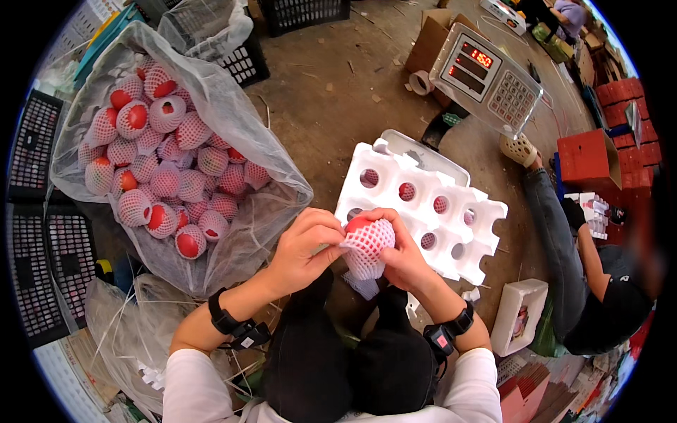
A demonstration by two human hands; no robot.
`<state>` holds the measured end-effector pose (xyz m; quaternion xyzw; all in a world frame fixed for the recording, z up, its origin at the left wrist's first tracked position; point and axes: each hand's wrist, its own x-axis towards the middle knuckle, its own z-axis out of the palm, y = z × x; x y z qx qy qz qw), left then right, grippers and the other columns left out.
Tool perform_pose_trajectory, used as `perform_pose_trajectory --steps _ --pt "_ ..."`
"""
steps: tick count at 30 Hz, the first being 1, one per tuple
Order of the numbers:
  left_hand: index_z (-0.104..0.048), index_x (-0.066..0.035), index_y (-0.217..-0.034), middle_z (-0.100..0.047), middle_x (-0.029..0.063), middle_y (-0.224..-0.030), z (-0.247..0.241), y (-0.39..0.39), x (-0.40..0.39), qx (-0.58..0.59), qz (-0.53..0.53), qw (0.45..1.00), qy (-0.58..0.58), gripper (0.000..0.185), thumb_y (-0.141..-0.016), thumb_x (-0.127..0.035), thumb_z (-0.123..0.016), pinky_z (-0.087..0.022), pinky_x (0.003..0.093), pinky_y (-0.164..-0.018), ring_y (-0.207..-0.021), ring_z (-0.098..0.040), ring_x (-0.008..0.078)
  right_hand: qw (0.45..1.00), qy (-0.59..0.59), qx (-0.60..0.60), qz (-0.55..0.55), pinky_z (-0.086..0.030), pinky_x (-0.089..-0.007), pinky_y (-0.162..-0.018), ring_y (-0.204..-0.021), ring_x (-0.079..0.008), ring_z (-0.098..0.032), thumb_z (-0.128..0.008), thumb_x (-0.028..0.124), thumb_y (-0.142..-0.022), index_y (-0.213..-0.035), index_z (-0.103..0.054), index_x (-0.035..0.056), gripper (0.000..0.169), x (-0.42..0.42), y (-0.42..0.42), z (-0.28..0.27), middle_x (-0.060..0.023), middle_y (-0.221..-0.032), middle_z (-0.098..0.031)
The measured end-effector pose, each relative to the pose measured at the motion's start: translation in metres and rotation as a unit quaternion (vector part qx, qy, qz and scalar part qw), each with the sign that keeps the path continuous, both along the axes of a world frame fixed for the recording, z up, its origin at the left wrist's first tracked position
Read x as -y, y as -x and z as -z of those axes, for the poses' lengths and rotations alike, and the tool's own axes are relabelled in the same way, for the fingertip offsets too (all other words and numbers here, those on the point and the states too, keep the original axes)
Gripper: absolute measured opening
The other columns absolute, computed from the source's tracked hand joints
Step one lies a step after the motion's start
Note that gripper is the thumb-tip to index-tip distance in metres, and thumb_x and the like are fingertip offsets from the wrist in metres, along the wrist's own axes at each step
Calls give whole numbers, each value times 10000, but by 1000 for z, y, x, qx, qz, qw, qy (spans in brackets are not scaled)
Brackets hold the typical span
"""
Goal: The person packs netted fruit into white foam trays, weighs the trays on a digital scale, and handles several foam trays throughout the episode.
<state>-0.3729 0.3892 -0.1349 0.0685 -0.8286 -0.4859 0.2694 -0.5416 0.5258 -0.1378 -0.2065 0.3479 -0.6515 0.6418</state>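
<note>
Between my two hands is a red round fruit (367, 246) in a white foam net sleeve, its bare red top showing at the upper left. My left hand (309, 248) pinches the sleeve's edge with thumb and fingertips. Around the fruit's right side curls my right hand (404, 254). Just beyond lies a white foam tray (391, 177) with round holes; netted fruit shows through several of them. To the left, a plastic-lined container (254, 227) holds many red fruits (166, 180) in foam nets.
A weighing scale's lit display panel (484, 79) stands behind the tray. Black plastic crates (50, 264) line the left side. At the right another person (597, 296) sits near a white foam box (521, 317) and red cartons (587, 158).
</note>
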Motion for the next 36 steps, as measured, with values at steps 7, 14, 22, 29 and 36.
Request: perform_pose_trajectory --steps 7,14,22,29,36 --pt "-392 -47 -1311 -437 137 -1309 6 28 -35 27 29 772 -634 376 -1024 -290 -397 -374 341 -1021 -1214 -453 203 874 183 -450 -3 -360 -391 -1006 -1146 -289 -467 -765 140 -696 -1192 -481 48 578 -3 14 -1 -134 -1188 -485" --pt "-356 -81 -1421 -367 202 -1410 3 41 -28 179 52 961 202 643 -906 -410 -557 -287 430 -1108 -1330 -345 341 667 66 -712 212 -413 -463 -968 -1159 -423 -429 -819 81 -562 -1244 -380 57 811 -25 54 11 -238 -1268 -357" --pt "-638 -231 -977 -568 -35 -739 51 68 8 116 64 894 429 230 -765 -177 -568 -452 310 -694 -706 -602 156 574 -57 -809 112 -423 -453 -973 -1118 -421 -480 -640 -43 -649 -1140 -487 -23 516 24 110 52 -229 -1185 -527" --pt "-612 -148 -1019 -608 29 -884 25 55 32 39 -34 914 401 307 -714 -163 -643 -471 377 -812 -913 -589 219 480 -160 -862 24 -363 -462 -1002 -1192 -359 -443 -763 105 -641 -1239 -525 90 644 20 98 1 -150 -1289 -466" --pt "-546 -158 -1204 -482 124 -1267 1 -71 176 390 -356 734 428 483 -730 -99 -622 -473 458 -852 -984 -559 366 551 -27 -824 129 -390 -445 -946 -1085 -367 -494 -732 61 -702 -1226 -539 30 559 -28 77 -20 -171 -1173 -538"
